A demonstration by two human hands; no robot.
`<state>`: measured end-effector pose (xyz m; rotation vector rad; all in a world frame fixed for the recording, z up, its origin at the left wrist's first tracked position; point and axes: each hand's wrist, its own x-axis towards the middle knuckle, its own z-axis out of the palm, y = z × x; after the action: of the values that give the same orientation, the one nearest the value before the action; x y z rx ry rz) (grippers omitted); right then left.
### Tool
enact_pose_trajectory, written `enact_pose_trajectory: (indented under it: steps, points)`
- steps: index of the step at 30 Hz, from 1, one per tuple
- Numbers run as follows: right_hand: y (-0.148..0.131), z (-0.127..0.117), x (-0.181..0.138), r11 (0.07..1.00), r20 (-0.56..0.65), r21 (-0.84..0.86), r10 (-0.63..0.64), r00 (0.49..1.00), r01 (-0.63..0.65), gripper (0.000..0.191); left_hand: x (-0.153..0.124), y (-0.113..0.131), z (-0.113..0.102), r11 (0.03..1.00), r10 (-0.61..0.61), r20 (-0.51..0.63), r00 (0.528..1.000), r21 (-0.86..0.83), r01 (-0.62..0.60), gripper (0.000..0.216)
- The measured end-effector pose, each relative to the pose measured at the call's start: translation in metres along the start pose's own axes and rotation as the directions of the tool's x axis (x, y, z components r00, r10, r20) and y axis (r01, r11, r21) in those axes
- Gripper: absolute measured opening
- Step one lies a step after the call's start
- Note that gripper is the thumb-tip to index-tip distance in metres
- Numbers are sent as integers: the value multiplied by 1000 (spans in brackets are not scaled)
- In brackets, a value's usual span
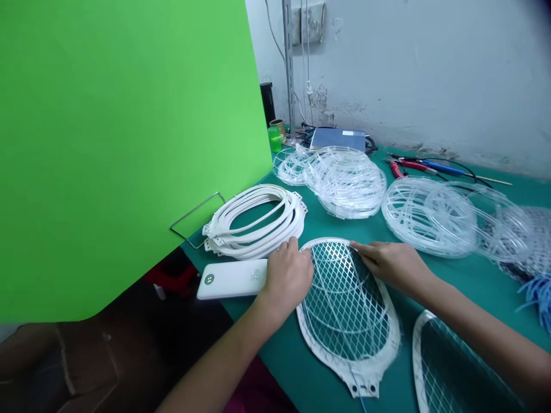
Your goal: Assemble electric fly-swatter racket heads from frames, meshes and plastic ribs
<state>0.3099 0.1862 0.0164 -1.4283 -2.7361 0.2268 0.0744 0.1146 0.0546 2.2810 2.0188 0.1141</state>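
A white racket-shaped mosquito swatter head (348, 310) with metal mesh lies on the green table, its two-holed neck towards me. My left hand (289, 274) is closed at its upper left rim, fingertips partly hidden. At the upper right rim, the fingers of my right hand (394, 263) pinch the edge. A thin blue wire (356, 381) runs out over the neck. Just left of my left hand is a white power bank (232, 279) with a lit display. Behind it sits a stack of white oval frames (258, 223).
Clear plastic grids (346, 183) are piled at the back, with more clear grids (430, 218) to the right. A second swatter head (419, 355) lies under my right forearm. Red-handled pliers (398, 169), blue wires (538, 295) and a large green board (129, 143) flank the work.
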Motion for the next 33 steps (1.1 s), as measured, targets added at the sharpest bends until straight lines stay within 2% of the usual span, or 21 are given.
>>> enact_pose_trajectory:
  steps: [4, 6, 8, 10, 12, 14, 17, 22, 27, 33]
  points:
    - [-4, 4, -11, 998, -29, -65, 1, 1000, -3, 46, -11, 3, 2, 999, 35, -40, 999, 6, -35, 31]
    - [-10, -1, -23, 994, -88, -107, 3, 996, -13, 49, -28, 4, 1, 988, 135, -105, 985, -56, -141, 31]
    - [-19, -8, -41, 996, -168, -87, -38, 985, 23, 49, -53, 6, 2, 936, 286, -192, 939, -156, -317, 24]
    - [-31, -15, -65, 993, -191, 6, -118, 975, 121, 43, -81, 10, 5, 846, 430, -236, 872, -232, -480, 19]
    - [-44, -18, -89, 969, -131, 131, -194, 972, 211, 38, -106, 14, 12, 768, 543, -229, 808, -255, -588, 18]
    - [-57, -16, -109, 943, -52, 232, -231, 972, 236, 40, -123, 17, 21, 721, 612, -215, 761, -245, -649, 19]
    - [-71, -11, -124, 931, 1, 306, -209, 978, 199, 42, -131, 19, 32, 706, 640, -210, 739, -218, -674, 22]
    - [-81, -7, -125, 930, 25, 314, -210, 977, 191, 27, -130, 18, 38, 709, 648, -227, 727, -166, -685, 21]
    - [-84, -1, -123, 923, -26, 312, -228, 973, 224, 20, -132, 17, 41, 715, 618, -340, 709, -131, -686, 21]
    - [-82, 1, -123, 923, -31, 321, -215, 976, 213, 19, -131, 16, 41, 692, 630, -318, 709, -185, -698, 25]
